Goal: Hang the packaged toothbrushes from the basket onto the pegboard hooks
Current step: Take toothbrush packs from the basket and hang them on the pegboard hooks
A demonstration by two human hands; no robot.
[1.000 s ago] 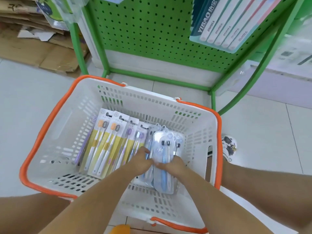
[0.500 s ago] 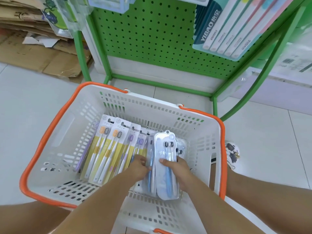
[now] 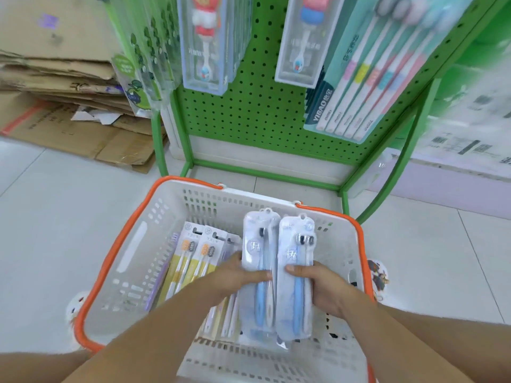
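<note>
Half a second ago both hands were down in the basket [image 3: 116,272] on one bunch of blue packs, and now they've come up and split it: the left hand [image 3: 235,275] pinches one blue pack [image 3: 258,261] and the right hand [image 3: 322,286] clamps the other blue pack [image 3: 296,272] just beside it, both above the basket's middle. The yellow packs [image 3: 190,261] lie in the basket's left half, so the pick looks done. Next comes the lift to the pegboard [image 3: 257,106] behind the basket, where no hook shows from here.
</note>
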